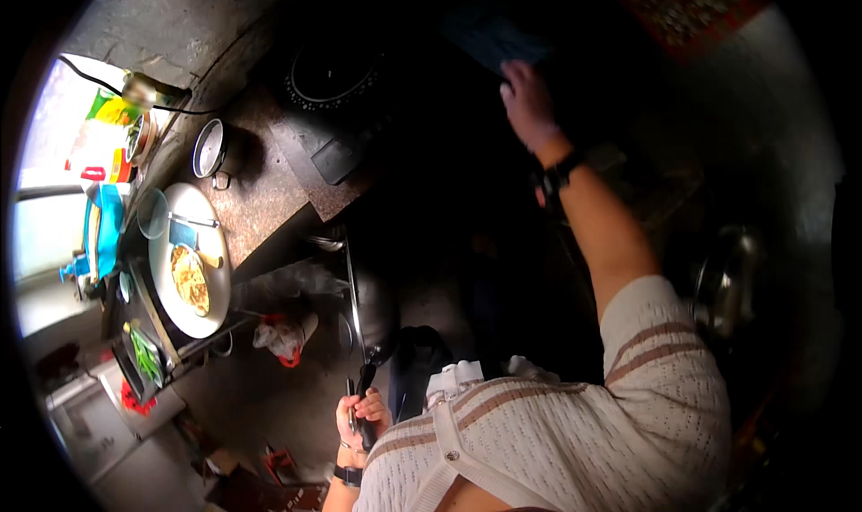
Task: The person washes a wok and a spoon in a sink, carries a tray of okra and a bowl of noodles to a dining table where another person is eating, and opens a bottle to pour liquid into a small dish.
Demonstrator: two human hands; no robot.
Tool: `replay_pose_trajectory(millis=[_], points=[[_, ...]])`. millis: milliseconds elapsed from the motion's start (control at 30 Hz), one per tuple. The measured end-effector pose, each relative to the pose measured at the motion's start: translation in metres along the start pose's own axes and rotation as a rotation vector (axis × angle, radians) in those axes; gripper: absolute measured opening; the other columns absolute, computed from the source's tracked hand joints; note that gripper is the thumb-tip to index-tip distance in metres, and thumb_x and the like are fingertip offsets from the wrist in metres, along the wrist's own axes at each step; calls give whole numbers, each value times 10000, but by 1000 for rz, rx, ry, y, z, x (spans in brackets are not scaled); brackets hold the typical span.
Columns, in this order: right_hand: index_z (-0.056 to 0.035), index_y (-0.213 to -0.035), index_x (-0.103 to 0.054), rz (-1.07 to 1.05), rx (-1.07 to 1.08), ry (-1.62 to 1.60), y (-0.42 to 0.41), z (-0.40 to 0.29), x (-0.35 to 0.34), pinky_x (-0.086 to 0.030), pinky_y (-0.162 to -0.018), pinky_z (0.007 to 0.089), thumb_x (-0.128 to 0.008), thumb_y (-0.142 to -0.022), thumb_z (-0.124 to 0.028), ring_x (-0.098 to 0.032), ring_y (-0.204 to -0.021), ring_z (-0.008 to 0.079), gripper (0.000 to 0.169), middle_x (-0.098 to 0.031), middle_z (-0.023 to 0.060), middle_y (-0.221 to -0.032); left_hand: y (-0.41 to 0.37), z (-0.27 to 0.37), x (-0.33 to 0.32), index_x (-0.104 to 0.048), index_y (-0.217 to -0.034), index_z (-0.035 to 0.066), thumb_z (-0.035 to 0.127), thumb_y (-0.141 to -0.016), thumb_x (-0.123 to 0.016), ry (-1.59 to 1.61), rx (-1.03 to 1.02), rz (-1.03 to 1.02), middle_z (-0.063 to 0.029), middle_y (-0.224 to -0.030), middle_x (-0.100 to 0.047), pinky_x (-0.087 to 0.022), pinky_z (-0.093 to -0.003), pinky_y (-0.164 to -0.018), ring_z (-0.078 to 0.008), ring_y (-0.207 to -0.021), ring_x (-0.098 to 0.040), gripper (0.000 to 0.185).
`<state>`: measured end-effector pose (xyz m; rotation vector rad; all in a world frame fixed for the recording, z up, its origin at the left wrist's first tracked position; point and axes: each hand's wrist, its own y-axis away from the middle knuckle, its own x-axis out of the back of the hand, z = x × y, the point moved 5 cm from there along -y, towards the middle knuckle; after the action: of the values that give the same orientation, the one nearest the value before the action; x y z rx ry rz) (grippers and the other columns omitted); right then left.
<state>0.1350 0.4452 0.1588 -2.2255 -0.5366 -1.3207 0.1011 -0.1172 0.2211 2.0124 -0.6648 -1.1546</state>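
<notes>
At the lower left, my left hand (363, 414) is closed around black handles (367, 377). A long, thin metal shaft (353, 296) extends upward from there; its exact kind is unclear. My right hand (528, 101) reaches into the dark upper area, thumb and fingers apart, fingertips beside the edge of a dim blue cloth (495, 37); contact cannot be told. Left of this hand lies a round-ringed black cooktop (333, 77). A white oval platter (219, 263) at the left bears a browned flatbread (190, 279), a utensil and a small blue item.
A metal mug (210, 148) stands on the speckled counter (269, 195). Green vegetables (145, 354) lie in a tray beyond the platter. Near the window are a blue pouch (104, 226) and a bowl (138, 138). A shiny rounded metal vessel (731, 279) sits at the right.
</notes>
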Motion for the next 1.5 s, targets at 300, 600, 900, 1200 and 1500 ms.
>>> replay_pose_trajectory(millis=[300, 600, 900, 1200, 1500], points=[[-80, -1150, -537, -332, -444, -580, -39, 37, 25, -429, -826, 376, -465, -874, -260, -548, -933, 231, 337, -582, 114, -1029, 54, -110, -26, -431, -890, 5, 82, -725, -544, 329, -125, -221, 29, -558, -421, -389, -199, -480, -50, -442, -439, 214], [-31, -1109, -566, -473, 522, -1175, 215, -208, 66, -429, -893, 386, -552, -801, -165, -567, -975, 277, 336, -587, 144, -1051, 63, -142, -37, -399, -870, 31, 69, -717, -527, 197, -110, -235, 4, -573, -394, -368, -210, -433, -70, -434, -398, 204], [-53, -1007, -589, -1524, -548, -1945, 170, -286, -84, -476, -715, 257, -405, -929, -203, -561, -729, 108, 250, -598, 32, -885, 123, -141, -12, -389, -846, 49, 62, -638, -509, -306, -346, 180, 2, -572, -363, -316, -231, -485, -103, -504, -366, 241], [-54, -1056, -546, -1014, -982, -2128, 217, -247, -14, -467, -738, 261, -426, -919, -322, -566, -851, 125, 324, -594, 41, -989, 103, -129, 4, -403, -913, 34, 52, -636, -500, -431, -372, 136, -35, -630, -414, -360, -257, -519, -135, -552, -418, 293], [-28, -1082, -556, -1240, -866, -2243, 223, -219, -71, -467, -788, 296, -437, -917, -312, -583, -815, 194, 349, -610, 97, -923, 55, -93, -25, -418, -906, 36, 53, -634, -540, -499, -305, -69, -35, -600, -402, -333, -249, -457, -124, -499, -386, 299]])
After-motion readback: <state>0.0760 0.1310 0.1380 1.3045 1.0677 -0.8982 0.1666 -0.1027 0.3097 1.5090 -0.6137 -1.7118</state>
